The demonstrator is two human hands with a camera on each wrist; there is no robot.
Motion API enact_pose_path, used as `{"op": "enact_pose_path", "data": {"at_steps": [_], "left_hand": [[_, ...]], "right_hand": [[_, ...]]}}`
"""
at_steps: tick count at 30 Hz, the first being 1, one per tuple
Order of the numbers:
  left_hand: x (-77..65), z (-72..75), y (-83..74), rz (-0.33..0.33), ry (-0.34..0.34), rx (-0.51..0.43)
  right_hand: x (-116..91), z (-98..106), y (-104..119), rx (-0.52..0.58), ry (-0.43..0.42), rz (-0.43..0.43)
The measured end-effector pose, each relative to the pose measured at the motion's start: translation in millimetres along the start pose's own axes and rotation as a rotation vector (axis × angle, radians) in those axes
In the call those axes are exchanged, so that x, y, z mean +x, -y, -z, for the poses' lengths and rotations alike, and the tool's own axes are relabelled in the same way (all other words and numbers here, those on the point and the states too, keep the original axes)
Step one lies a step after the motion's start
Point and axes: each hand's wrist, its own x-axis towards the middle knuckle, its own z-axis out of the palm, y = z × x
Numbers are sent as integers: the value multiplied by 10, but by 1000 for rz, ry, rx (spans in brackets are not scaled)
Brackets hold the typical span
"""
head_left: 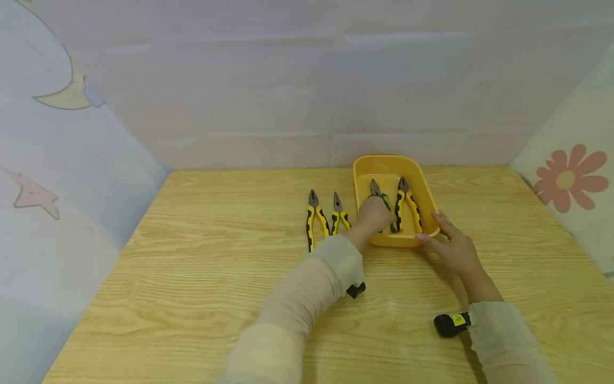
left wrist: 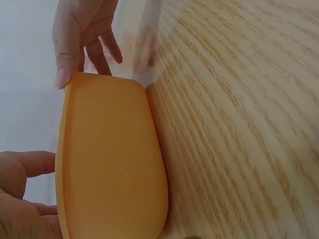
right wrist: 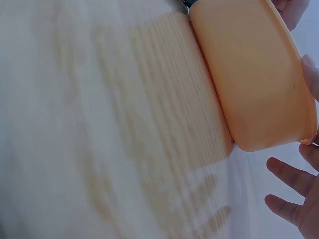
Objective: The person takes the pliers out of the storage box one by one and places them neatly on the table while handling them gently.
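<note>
Pinching the near right corner of the yellow tray [head_left: 395,242], the right hand [head_left: 452,247] has a narrow grip: thumb and forefinger bracket the rim while other fingers spread free. With so little held, a bump inside might swing the tray round. The left hand [head_left: 376,214] reaches inside over the green-handled pliers [head_left: 386,201]; its fingertips are hidden, so I cannot tell how far that grip is closed or whether it has hold of them. A loose hold could let a handle twist. Just to their right in the tray, the yellow-and-black pliers [head_left: 400,209] lie near enough to snag. Left of it on the tabletop [head_left: 216,256], the broad-nosed pliers [head_left: 313,201] and narrow-nosed pliers [head_left: 337,205] could be dragged askew by a low left sleeve [head_left: 336,261].
</note>
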Motion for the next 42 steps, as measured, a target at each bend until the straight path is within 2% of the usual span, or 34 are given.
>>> {"op": "enact_pose_path", "data": {"at_steps": [3, 15, 22, 27, 36, 42], "left_hand": [[7, -21, -15, 13, -3, -12], [50, -54, -59, 43, -23, 73], [85, -65, -49, 8, -31, 113], [118, -77, -67, 2, -55, 195], [178, -119, -99, 74, -72, 228], [211, -166, -105, 81, -75, 296]], "right_hand": [[2, -3, 1, -3, 0, 3], [-6, -2, 3, -5, -1, 12], [0, -6, -12, -15, -3, 13], [1, 1, -1, -11, -1, 6], [-4, 0, -2, 0, 2, 7], [4, -7, -16, 1, -1, 10]]}}
